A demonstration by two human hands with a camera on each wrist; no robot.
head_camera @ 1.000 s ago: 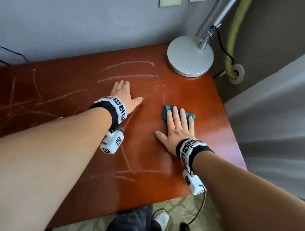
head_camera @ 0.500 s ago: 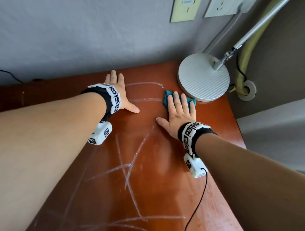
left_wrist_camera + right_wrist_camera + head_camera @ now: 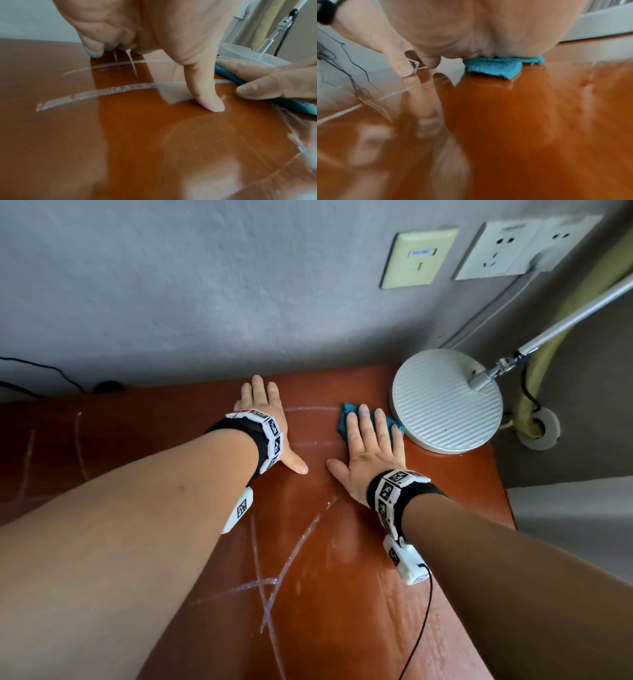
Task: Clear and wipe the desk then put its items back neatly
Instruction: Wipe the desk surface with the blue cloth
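A folded teal cloth (image 3: 344, 419) lies on the reddish-brown desk (image 3: 342, 594) near its back edge, just left of the lamp base. My right hand (image 3: 368, 440) presses flat on the cloth with straight fingers; in the right wrist view the cloth (image 3: 496, 69) shows under the palm. My left hand (image 3: 263, 419) rests flat on the bare desk beside it, fingers straight toward the wall, thumb spread to the right. In the left wrist view my left thumb (image 3: 209, 97) touches the wood and the cloth (image 3: 283, 100) sits at the right. Wet streaks (image 3: 270, 587) cross the desk surface.
A white round lamp base (image 3: 445, 402) with a metal arm (image 3: 561, 326) stands at the back right corner, close to the cloth. The grey wall (image 3: 205, 285) with sockets (image 3: 496, 251) runs behind. Black cables (image 3: 51, 371) hang at the back left. The desk's right edge (image 3: 503, 491) drops to the floor.
Both hands have slid away from me toward the wall. The right hand pushed the cloth up beside the lamp base, leaving fresh wet streaks behind.
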